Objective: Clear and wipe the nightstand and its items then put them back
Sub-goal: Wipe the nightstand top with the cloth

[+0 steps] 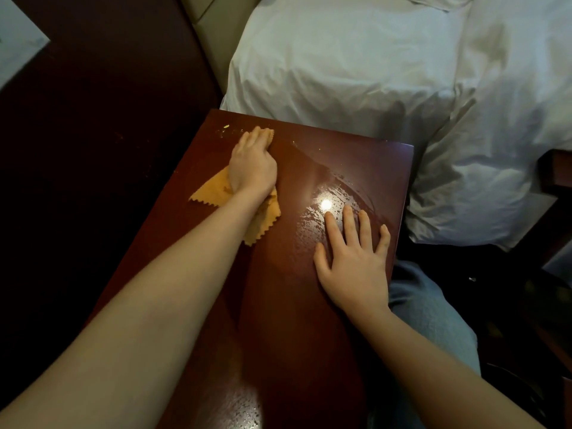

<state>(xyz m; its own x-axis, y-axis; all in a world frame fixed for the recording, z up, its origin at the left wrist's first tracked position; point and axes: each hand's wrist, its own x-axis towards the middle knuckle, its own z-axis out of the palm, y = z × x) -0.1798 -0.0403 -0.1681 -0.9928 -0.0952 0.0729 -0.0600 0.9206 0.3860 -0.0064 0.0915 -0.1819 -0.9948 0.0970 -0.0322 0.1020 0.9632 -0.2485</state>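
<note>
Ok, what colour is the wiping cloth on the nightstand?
Orange-yellow cloth with zigzag-cut edges, best seen in the head view.

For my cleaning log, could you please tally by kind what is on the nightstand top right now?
Cloths: 1, the orange cloth
Hands: 2, the left hand pressing on it, the right hand flat on the wood
Total: 3 on the nightstand; the specks near its far corner are too small to count.
</note>
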